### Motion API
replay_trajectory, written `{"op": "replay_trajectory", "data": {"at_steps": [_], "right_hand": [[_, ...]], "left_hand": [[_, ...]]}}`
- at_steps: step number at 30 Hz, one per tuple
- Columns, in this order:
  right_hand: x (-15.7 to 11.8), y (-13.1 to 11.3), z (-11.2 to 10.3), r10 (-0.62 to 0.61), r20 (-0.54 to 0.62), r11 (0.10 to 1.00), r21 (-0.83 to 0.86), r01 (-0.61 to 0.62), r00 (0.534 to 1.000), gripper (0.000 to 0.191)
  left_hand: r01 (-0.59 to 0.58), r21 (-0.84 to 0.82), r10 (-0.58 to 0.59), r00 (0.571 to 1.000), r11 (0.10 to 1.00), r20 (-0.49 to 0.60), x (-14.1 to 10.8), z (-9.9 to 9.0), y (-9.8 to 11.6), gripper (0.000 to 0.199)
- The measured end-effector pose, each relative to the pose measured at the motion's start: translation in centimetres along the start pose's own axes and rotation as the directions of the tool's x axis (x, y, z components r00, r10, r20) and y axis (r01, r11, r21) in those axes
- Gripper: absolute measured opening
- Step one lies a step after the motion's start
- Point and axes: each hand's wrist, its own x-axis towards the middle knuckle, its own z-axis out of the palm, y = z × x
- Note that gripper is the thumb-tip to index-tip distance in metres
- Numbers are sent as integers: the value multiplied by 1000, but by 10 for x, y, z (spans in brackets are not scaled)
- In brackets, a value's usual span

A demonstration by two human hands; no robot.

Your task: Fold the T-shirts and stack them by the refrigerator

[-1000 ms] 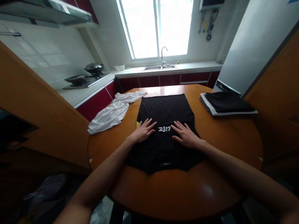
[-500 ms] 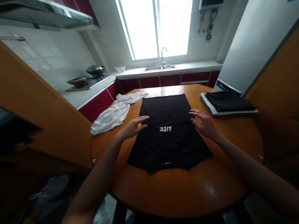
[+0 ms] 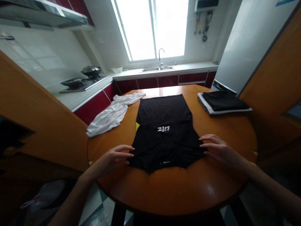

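Note:
A black T-shirt (image 3: 162,141) lies flat on the round wooden table (image 3: 164,191), its white lettering upside down from where I look. Its wider end is towards me. At the near left corner of the shirt, my left hand (image 3: 115,157) is open, fingertips over or against the cloth edge. My right hand (image 3: 218,149) is likewise open at the near right corner, fingers spread and pointing inward. Whether the fingertips press the cloth, I cannot tell. A small yellow patch (image 3: 137,126) shows at the shirt's left edge.
A crumpled white garment (image 3: 110,116) lies along the table's left side. At the right, a stack of folded black, white and grey cloth (image 3: 223,102) rests near the fridge (image 3: 246,40). Beyond the table are a sink (image 3: 150,69) and a stove with pans (image 3: 90,71).
Both hands have moved from the shirt's middle sides towards me, to its near corners. The shirt lies in much the same place; the view has shifted slightly.

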Motion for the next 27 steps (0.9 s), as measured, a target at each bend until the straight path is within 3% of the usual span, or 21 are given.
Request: {"op": "replay_trajectory", "data": {"at_steps": [4, 12, 16, 19, 22, 27], "right_hand": [[-6, 0, 6, -29, 124, 1000, -1, 29, 992, 36], [-9, 5, 18, -83, 47, 993, -83, 87, 995, 29], [-14, 10, 13, -89, 7, 991, -101, 89, 996, 39], [-20, 18, 8, -58, -58, 994, -92, 53, 997, 35], [-26, 23, 3, 18, -155, 996, -83, -31, 988, 26], [-30, 12, 1, 180, -237, 978, -63, -200, 955, 16]], "left_hand": [[-14, -33, 12, 999, 999, -43, -19, 14, -4, 21], [-81, 71, 92, 981, 994, -172, -30, 30, -3, 30], [8, 179, 61, 925, 984, -375, -37, 23, -3, 39], [85, 217, 28, 883, 972, -468, -44, 20, -4, 29], [68, 214, 41, 883, 974, -468, -48, 25, -4, 19], [19, 213, 67, 920, 977, -386, -45, 39, -3, 32]]}}
